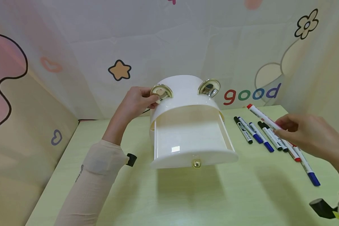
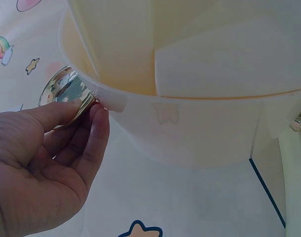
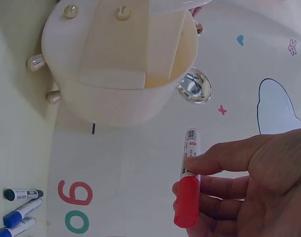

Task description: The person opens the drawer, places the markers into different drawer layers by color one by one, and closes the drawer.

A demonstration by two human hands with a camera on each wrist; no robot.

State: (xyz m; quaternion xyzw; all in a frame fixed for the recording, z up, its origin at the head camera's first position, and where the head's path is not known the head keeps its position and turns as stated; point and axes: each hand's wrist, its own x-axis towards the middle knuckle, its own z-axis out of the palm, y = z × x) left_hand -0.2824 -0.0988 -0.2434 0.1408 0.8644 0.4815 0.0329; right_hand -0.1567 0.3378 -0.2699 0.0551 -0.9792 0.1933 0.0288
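A white rounded box (image 1: 183,83) with two gold ear-shaped discs stands on the table, its front drawer (image 1: 190,135) pulled out. No contents show in the drawer, and a gold knob (image 1: 196,163) sits on its front. My left hand (image 1: 137,102) pinches the left gold ear (image 2: 66,91) between thumb and fingers. On the right, my right hand (image 1: 313,131) holds a red-capped white marker (image 3: 188,197) above the other markers. In the right wrist view, the thumb presses on its barrel and the fingers curl behind it.
Several black, blue and red markers (image 1: 244,130) lie loosely side by side on the pale green table (image 1: 130,201), right of the box. A printed curtain (image 1: 147,40) with a star and the word "good" hangs behind the table.
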